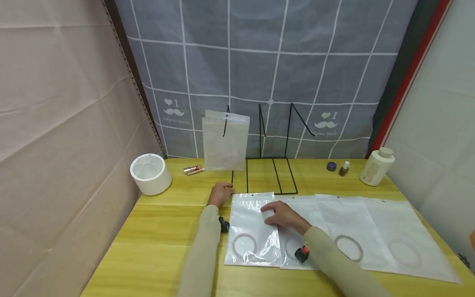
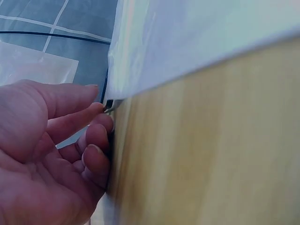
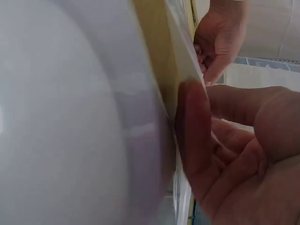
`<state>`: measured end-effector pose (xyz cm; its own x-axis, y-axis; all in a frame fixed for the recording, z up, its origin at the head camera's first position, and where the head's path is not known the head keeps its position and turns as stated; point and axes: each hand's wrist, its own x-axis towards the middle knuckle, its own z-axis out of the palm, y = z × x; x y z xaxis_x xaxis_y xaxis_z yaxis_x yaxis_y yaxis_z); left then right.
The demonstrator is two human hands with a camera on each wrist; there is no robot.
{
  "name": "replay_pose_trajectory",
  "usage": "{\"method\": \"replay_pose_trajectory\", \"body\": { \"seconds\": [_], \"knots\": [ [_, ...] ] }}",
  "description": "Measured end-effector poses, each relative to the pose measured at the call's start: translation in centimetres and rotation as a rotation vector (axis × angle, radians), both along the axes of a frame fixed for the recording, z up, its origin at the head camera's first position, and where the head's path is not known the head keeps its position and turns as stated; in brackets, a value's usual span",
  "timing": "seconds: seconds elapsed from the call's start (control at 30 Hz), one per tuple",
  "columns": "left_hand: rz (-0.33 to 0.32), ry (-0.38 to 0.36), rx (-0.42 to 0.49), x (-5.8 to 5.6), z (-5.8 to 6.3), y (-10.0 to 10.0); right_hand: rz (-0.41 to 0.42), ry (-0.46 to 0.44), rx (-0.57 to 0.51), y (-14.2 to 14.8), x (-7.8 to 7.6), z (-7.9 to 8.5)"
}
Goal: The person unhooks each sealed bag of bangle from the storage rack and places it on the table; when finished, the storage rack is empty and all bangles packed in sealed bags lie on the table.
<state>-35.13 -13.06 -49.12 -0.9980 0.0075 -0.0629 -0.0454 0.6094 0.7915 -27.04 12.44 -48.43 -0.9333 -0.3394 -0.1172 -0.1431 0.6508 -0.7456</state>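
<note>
A clear-fronted zip bag (image 1: 256, 231) with a ring shape at its lower part lies flat in front of me. At its top left corner is my left hand (image 1: 220, 193), fingers bent beside the front of a black wire rack (image 1: 272, 194). In the left wrist view, the left fingertips (image 2: 101, 108) sit right at the bag's corner and a dark wire end; I cannot tell whether they grip it. My right hand (image 1: 282, 214) rests on the bag's upper right part, fingers loosely spread. In the right wrist view, a right finger (image 3: 193, 126) lies against the plastic.
More white bags (image 1: 371, 231) with ring shapes overlap in a row to the right. White bags (image 1: 225, 142) hang from the rack's left hook. A white round container (image 1: 150, 175) and small tubes (image 1: 193, 170) stand left; a purple cap (image 1: 331, 166), small bottle (image 1: 344, 169) and white bottle (image 1: 376, 167) right.
</note>
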Motion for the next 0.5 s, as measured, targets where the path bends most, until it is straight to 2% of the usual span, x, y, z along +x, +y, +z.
{"method": "replay_pose_trajectory", "body": {
  "seconds": [0.17,0.3,0.4,0.5],
  "knots": [
    [0.005,-0.01,0.012,0.2,0.4,0.0,-0.046,0.07,0.153,-0.1,0.5,0.6],
    [0.007,-0.023,0.021,0.2,0.5,0.0,-0.062,0.05,0.153,0.8,0.3,1.2],
    [0.009,-0.022,0.011,0.2,0.4,0.1,-0.085,0.046,0.118,2.8,-0.7,1.9],
    [0.009,-0.024,0.011,0.3,0.3,0.1,-0.184,0.108,0.09,5.8,-2.6,2.5]
  ]
}}
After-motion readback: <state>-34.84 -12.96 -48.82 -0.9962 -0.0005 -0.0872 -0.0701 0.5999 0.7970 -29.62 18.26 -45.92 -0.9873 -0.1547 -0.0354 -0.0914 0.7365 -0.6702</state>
